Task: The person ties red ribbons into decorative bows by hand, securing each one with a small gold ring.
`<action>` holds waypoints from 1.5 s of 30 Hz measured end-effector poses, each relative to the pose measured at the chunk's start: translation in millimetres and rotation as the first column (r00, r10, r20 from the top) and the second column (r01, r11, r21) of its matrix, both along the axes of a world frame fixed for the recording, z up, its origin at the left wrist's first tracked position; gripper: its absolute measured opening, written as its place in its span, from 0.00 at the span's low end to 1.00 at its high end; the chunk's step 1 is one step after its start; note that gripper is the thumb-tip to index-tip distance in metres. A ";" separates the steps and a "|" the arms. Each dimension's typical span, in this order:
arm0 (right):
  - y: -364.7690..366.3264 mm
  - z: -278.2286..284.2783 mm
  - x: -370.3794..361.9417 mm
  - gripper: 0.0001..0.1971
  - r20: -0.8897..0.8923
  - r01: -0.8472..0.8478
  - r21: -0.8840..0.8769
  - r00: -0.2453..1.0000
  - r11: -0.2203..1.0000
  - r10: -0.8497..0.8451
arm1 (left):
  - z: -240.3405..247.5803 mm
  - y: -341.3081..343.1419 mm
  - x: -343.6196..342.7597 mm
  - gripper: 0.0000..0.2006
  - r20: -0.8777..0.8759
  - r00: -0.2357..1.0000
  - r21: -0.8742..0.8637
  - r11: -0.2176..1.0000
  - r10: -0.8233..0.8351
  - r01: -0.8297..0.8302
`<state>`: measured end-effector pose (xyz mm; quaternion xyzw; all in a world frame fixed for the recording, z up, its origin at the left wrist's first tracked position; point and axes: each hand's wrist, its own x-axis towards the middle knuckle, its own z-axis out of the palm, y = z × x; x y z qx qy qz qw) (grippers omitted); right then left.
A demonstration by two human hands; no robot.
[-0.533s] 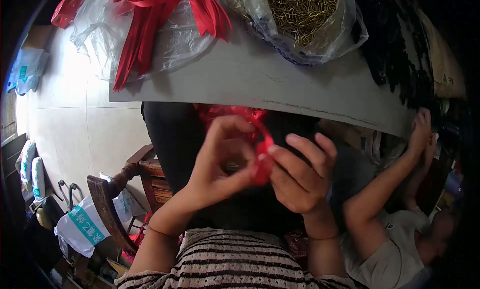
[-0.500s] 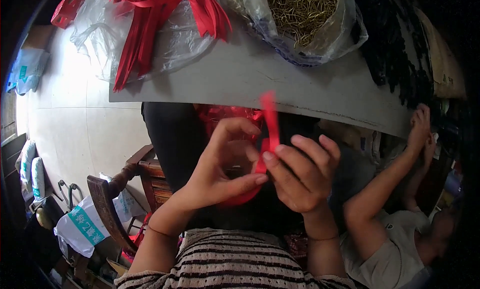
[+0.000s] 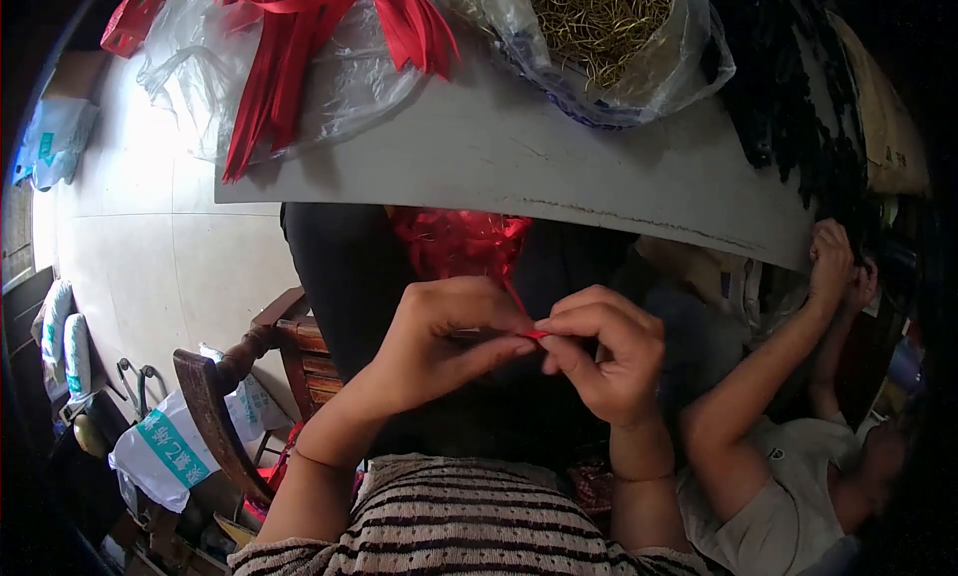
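Observation:
Between my fingertips, above my lap, is a narrow red ribbon [image 3: 538,333], mostly covered by the fingers. My left hand [image 3: 439,331] pinches it from one side with thumb and forefinger. From the other side my right hand [image 3: 607,346] pinches it too, its remaining fingers curled. The two sets of fingertips nearly meet. A thin red strip runs up from the pinch toward a heap of shiny red ribbon pieces [image 3: 461,242] lying on my lap under the table edge.
A bundle of red ribbons [image 3: 284,72] lies on clear plastic on the grey table [image 3: 419,167]. Beside it stands a plastic bag [image 3: 689,77] of thin gold wire pieces [image 3: 599,22]. Black strands [image 3: 788,107] hang at the right, near a co-worker's hands [image 3: 833,262]. A wooden chair [image 3: 225,416] is at left.
My hands have drawn together and the ribbon's upright end has gone down between the fingertips. The red heap on my lap now shows more. The co-worker's hands have shifted slightly.

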<state>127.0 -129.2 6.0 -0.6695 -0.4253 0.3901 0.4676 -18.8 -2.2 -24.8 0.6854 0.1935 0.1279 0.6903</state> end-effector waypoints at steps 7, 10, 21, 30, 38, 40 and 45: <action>21.9 12.4 22.7 0.04 0.166 -0.272 0.215 0.957 0.938 0.239 | -3.0 -4.2 -2.2 0.04 0.096 0.994 -0.647 0.755 -0.058 0.107; 25.9 0.4 22.2 0.05 0.366 -0.240 0.458 0.929 0.856 0.064 | -4.6 -13.0 1.1 0.02 0.035 0.978 -0.786 0.611 0.206 -0.100; 23.0 13.1 14.2 0.03 0.090 0.021 0.060 0.996 0.998 -0.027 | 10.3 1.6 7.3 0.08 0.100 0.994 0.093 0.995 -0.042 0.032; 10.8 -10.4 5.0 0.06 -0.214 0.128 0.096 0.971 0.987 -0.105 | 0.3 -8.6 2.1 0.08 0.116 0.975 -0.673 0.737 0.190 -0.064; 39.7 5.8 43.3 0.02 0.288 0.072 0.120 0.952 0.990 -0.104 | -2.6 -0.3 4.4 0.08 0.106 0.985 0.105 0.984 0.133 -0.144; 74.8 9.0 61.6 0.04 0.425 0.223 0.131 0.868 0.966 -0.258 | -2.2 -2.4 4.7 0.08 0.089 0.985 0.105 0.982 0.151 -0.160; 128.6 -15.5 82.3 0.04 0.899 0.220 0.063 0.410 0.973 -0.151 | -0.4 -4.5 1.6 0.07 0.110 0.979 0.111 0.976 0.173 -0.185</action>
